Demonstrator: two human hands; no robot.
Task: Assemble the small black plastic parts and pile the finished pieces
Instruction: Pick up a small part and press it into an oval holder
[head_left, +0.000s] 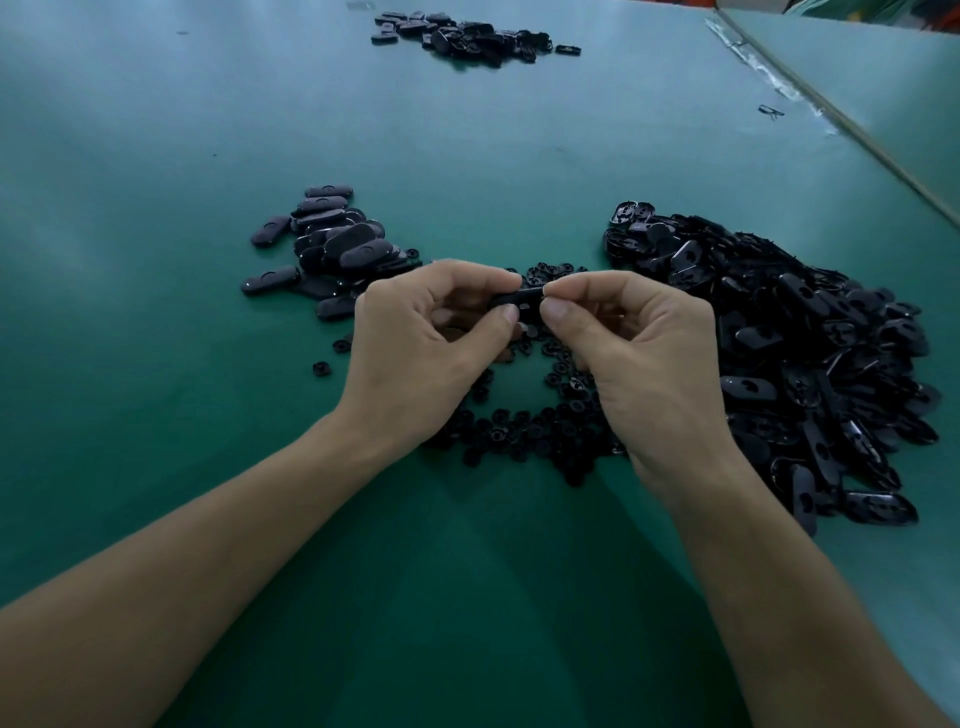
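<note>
Left hand (426, 343): thumb and fingers pinching the left end of a black piece (519, 300).
Right hand (639, 353): thumb and forefinger pinching its right end.
Black piece: held above the small round parts (524, 431).
Left pile (332, 244): oval pieces on the green table (467, 156).
Right pile (810, 343): larger heap of open shells.

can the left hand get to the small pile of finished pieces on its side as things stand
Probably yes. The pile of finished pieces lies just beyond the left hand on open green table, nothing between them. But both hands, left and right hand, are pinching one black part.
</note>
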